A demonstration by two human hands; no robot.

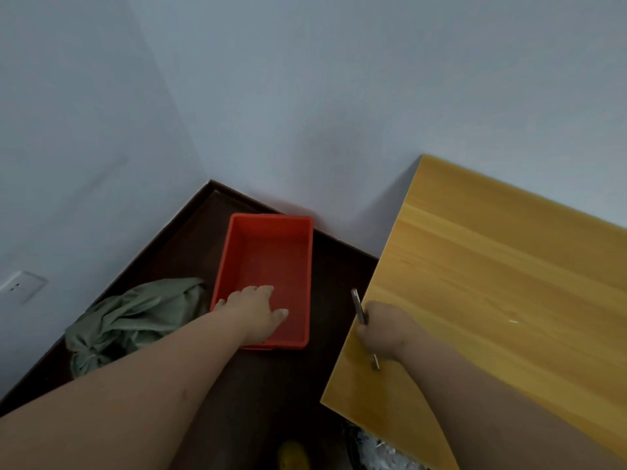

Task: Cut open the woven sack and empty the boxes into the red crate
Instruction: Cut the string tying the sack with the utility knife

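One red crate [268, 252] (empty) under the open left hand [258, 310] — right hand [386, 329] grips one cutter [358, 305].

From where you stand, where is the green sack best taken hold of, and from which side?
Probably at the tied, bunched neck at the near end of the green woven sack, coming from above on the near side. The cloth gathers there into a narrow knot the left hand could close around; the rest lies loose and crumpled.
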